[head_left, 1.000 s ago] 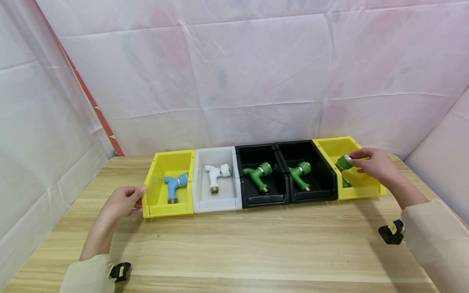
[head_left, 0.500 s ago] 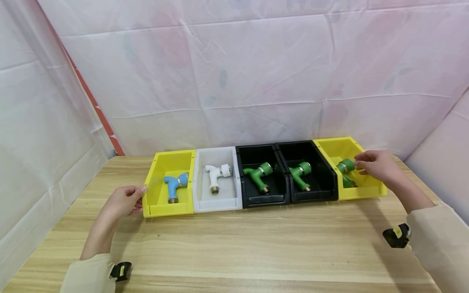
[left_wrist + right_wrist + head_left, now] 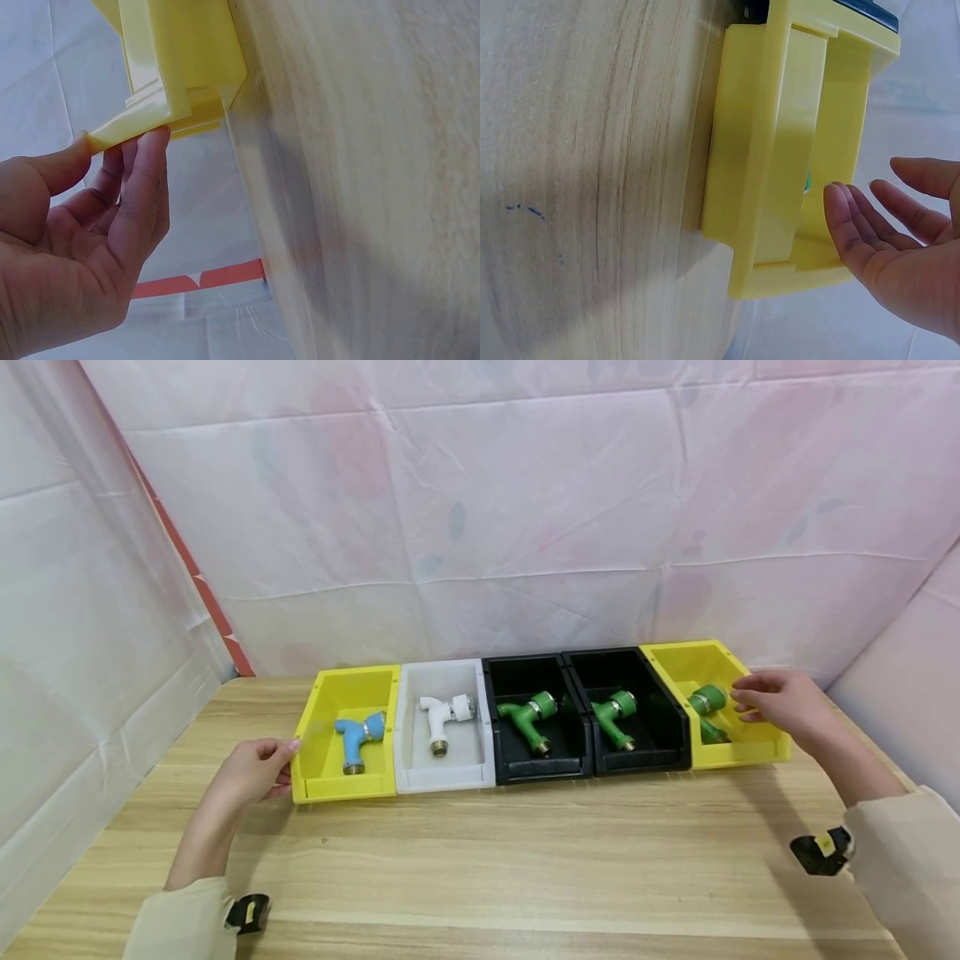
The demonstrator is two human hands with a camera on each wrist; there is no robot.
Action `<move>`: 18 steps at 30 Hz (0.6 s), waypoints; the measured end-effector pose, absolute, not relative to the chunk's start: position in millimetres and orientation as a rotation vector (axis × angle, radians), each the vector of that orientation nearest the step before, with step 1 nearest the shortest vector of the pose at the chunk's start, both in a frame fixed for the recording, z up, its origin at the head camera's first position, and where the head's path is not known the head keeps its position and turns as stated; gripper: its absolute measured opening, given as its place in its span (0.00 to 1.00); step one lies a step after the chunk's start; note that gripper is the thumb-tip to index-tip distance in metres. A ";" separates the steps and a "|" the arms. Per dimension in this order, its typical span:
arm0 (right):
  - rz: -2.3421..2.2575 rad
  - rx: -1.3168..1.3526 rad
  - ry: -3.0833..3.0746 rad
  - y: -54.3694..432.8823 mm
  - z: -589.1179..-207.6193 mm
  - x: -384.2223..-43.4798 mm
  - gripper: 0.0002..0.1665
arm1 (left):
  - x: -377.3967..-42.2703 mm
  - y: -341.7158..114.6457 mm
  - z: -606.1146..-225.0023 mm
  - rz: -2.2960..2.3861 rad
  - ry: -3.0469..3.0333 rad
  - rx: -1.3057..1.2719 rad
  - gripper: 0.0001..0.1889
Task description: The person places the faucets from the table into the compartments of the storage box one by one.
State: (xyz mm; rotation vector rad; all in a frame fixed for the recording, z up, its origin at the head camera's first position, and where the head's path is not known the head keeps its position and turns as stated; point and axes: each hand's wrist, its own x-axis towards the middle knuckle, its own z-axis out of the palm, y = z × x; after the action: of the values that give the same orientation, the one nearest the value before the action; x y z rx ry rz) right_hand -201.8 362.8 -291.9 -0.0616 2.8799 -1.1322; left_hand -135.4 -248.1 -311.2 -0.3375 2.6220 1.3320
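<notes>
My left hand (image 3: 255,777) pinches the outer rim of the left yellow bin (image 3: 307,789) between thumb and fingers. A blue faucet (image 3: 352,747) lies in that bin. At the other end of the row, my right hand (image 3: 783,702) hovers over the right yellow bin (image 3: 750,752) with its fingers spread apart, holding nothing. Just left of these fingers a green faucet (image 3: 705,698) lies in the bin. In the right wrist view the bin's front wall hides most of the faucet.
Between the yellow bins stand a white bin (image 3: 483,777) with a white faucet (image 3: 438,718) and two black bins (image 3: 543,768) (image 3: 645,762), each with a green faucet. The wooden table (image 3: 480,860) extends in front; a pale cloth (image 3: 525,510) hangs behind.
My right hand has let go of the green faucet, which now lies lower in the right yellow bin, and has drawn back slightly to the right. My left hand has stayed put.
</notes>
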 end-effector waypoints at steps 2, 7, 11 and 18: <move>-1.142 -0.057 2.877 363.9 -292.9 -201.3 0.28 | -135.7 -248.1 -311.3 1.330 2.625 -0.335 0.23; -1.225 -0.052 2.837 369.5 -295.7 -199.4 0.30 | -136.4 -247.5 -312.0 1.302 2.638 -0.341 0.23; -1.351 -0.057 2.785 375.6 -298.7 -198.0 0.28 | -136.5 -247.8 -311.2 1.300 2.635 -0.344 0.23; -1.336 -0.022 2.796 369.8 -295.7 -187.3 0.31 | -135.4 -246.7 -309.8 1.275 2.650 -0.348 0.24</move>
State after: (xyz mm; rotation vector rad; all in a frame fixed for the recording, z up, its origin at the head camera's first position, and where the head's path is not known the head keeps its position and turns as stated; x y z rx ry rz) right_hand -187.3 369.8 -295.7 -0.0216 2.7963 -1.3362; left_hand -135.4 -246.7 -309.8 -0.3478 2.6503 1.2753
